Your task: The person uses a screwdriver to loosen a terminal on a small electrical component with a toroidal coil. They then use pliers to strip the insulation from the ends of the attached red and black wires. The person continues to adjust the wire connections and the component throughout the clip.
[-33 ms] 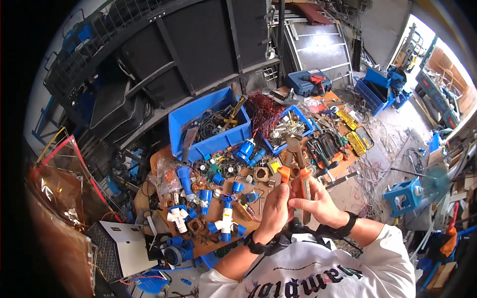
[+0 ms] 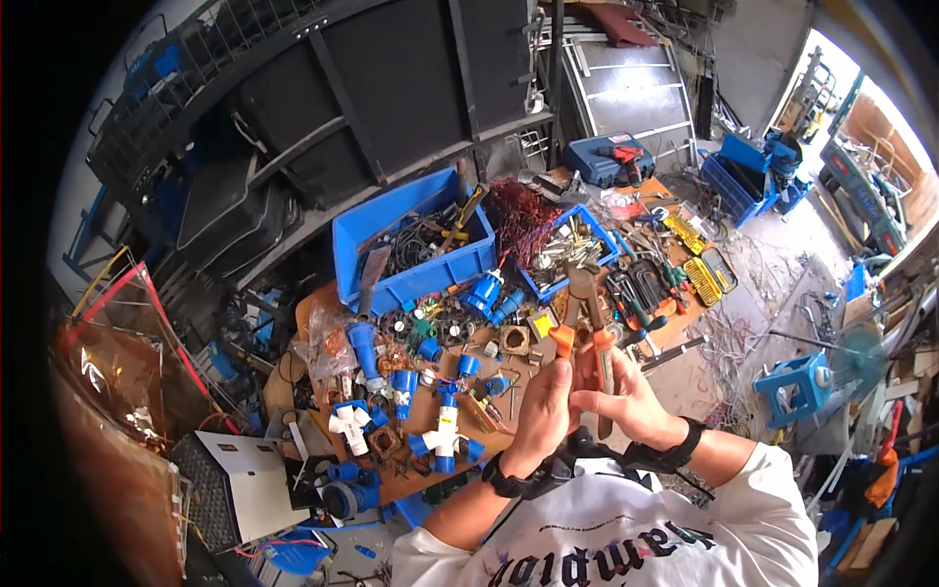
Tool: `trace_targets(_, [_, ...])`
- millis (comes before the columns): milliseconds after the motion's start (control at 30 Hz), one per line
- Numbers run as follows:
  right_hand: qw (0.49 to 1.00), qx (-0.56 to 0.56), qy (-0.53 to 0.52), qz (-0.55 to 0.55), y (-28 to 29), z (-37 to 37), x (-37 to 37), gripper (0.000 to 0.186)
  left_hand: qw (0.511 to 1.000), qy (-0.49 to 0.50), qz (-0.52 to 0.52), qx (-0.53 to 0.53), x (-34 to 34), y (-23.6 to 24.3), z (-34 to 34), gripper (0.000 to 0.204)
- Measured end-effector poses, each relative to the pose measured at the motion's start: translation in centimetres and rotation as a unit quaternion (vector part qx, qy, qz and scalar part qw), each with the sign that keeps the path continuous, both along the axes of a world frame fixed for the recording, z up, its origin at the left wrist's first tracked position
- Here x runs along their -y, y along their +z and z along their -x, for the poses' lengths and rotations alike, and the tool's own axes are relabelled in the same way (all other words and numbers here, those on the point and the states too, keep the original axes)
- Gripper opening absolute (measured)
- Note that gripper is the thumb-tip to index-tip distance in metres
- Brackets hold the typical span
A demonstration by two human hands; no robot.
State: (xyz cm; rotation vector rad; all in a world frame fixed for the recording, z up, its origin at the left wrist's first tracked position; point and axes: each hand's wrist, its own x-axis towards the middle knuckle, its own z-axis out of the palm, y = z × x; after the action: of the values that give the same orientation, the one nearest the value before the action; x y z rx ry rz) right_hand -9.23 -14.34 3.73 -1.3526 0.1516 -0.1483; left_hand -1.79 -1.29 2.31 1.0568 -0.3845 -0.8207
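Between both hands stand cable cutters (image 2: 603,344) with orange-sleeved handles and dull metal jaws pointing away from me over the workbench. My left hand (image 2: 548,416) closes around the left handle, thumb up along it. The other handle lies in the grip of my right hand (image 2: 626,403), whose thumb reaches across toward the left one. Both handles are close together, and their lower parts are mostly hidden by my fingers. Just beyond the cutters lie clamps (image 2: 641,293) with black frames and a hammer (image 2: 675,352).
A big blue crate (image 2: 416,279) of cables and tools stands at the workbench's back, beside a smaller blue bin (image 2: 577,249) of metal parts. Blue and white industrial plugs (image 2: 447,426) crowd the left side. A red drill (image 2: 626,157) lies on a blue case at the back right.
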Motion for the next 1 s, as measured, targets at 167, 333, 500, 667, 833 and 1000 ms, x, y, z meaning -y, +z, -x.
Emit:
trace_targets(167, [0.987,-0.072,-0.007,-0.147,2.2,0.3,-1.2,0.054,1.000,-0.022,0.015,0.015,-0.4,-0.4,0.3,0.056])
trace_targets(333, [0.981,0.033,0.029,-0.186,-1.6,1.3,0.8,0.061,0.993,0.054,-0.034,0.099,-2.2,-8.2,-0.5,0.036])
trace_targets(500, [0.985,-0.033,-0.023,-0.169,-0.3,2.1,1.3,0.069,0.922,0.348,-0.152,-0.078,-7.0,-26.3,-2.4,0.024])
trace_targets(667, [0.974,-0.108,-0.051,-0.191,0.9,2.7,1.4,0.026,0.814,0.330,-0.444,0.177,-10.0,-39.8,-3.8,0.034])
trace_targets(833, [0.967,-0.136,-0.041,-0.212,1.2,3.6,1.5,0.027,0.749,0.355,-0.533,0.169,-7.8,-42.9,-5.1,0.076])
trace_targets(1000, [0.957,-0.190,-0.102,-0.195,2.4,5.5,2.3,0.030,0.808,0.178,-0.560,-0.030,-7.3,-39.8,-6.6,0.069])
